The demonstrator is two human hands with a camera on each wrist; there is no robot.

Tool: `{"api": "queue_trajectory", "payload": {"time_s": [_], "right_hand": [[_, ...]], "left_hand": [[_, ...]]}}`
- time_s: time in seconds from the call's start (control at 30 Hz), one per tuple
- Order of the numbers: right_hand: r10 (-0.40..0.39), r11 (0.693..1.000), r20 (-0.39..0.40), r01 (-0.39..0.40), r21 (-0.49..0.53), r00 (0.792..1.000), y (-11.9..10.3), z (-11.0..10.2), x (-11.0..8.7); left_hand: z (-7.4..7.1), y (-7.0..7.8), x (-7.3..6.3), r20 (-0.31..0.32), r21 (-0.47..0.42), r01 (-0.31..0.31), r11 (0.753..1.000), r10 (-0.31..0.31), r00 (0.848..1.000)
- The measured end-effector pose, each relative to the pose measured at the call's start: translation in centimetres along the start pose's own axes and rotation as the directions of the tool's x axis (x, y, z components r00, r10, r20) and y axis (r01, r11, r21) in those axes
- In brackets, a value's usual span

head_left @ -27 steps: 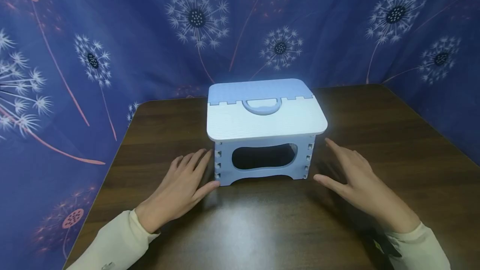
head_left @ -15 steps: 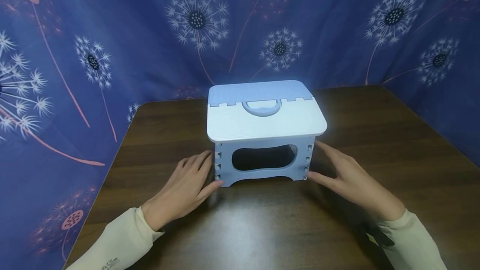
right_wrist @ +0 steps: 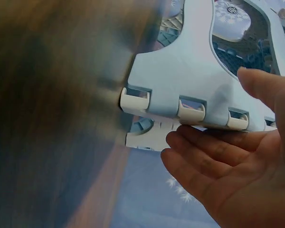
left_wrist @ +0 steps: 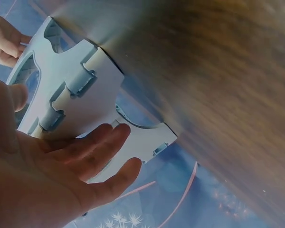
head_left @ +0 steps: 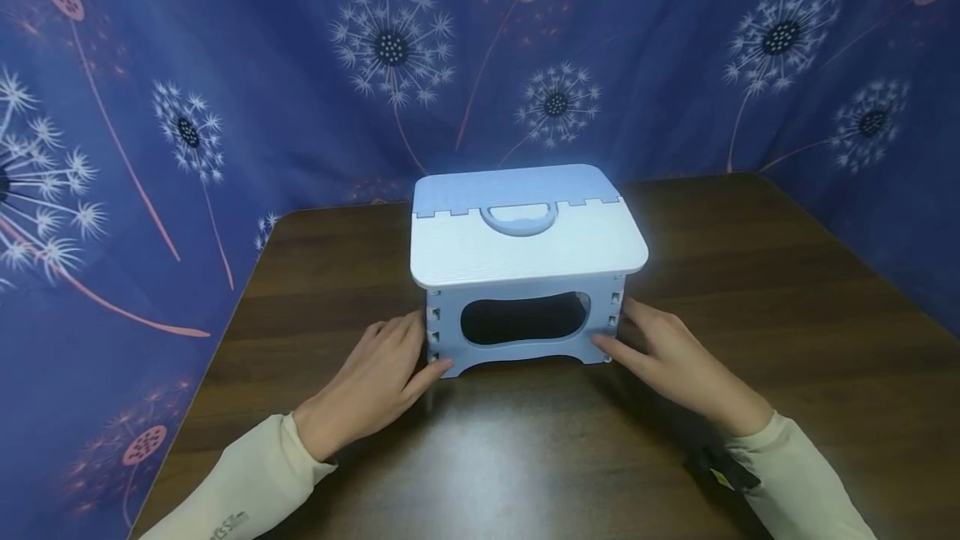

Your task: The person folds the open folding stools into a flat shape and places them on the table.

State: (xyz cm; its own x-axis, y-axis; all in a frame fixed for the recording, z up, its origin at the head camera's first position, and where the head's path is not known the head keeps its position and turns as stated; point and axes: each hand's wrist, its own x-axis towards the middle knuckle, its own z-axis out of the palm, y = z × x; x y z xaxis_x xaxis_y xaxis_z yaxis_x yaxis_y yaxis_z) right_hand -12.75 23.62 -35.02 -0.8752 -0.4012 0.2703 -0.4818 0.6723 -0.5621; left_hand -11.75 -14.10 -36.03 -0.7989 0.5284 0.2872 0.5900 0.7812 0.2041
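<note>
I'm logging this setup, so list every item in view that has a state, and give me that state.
Folding stool: unfolded, upright on the wooden table.
Handle: lying flat in the stool's top.
Left hand: open at the stool's left side, thumb at its near panel.
Right hand: open at its right side, thumb at the same panel.
Sleeves: down at both wrists.
Dandelion-print cloth: hung up behind the table.

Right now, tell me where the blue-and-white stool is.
Near the centre of the head view, the stool stands upright on the brown table, between the left hand and the right hand.
</note>
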Motion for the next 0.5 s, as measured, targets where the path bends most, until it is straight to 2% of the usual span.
{"api": "queue_trajectory", "payload": {"time_s": [0.23, 0.33, 0.5], "right_hand": [[-0.036, 0.999, -0.062, 0.035, -0.018, 0.997, 0.11, 0.46, 0.20], [-0.036, 0.999, -0.077, 0.036, -0.004, 0.996, 0.23, 0.51, 0.27], [-0.010, 1.000, -0.066, 0.012, 0.027, 0.998, 0.32, 0.56, 0.36]], "left_hand": [[0.20, 0.22, 0.32, -0.054, -0.040, -0.054, 0.998, 0.052, 0.997], [0.36, 0.11, 0.67, -0.082, -0.085, -0.085, 0.993, 0.078, 0.994], [0.49, 0.04, 0.99, -0.084, -0.163, -0.084, 0.983, 0.071, 0.994]]}}
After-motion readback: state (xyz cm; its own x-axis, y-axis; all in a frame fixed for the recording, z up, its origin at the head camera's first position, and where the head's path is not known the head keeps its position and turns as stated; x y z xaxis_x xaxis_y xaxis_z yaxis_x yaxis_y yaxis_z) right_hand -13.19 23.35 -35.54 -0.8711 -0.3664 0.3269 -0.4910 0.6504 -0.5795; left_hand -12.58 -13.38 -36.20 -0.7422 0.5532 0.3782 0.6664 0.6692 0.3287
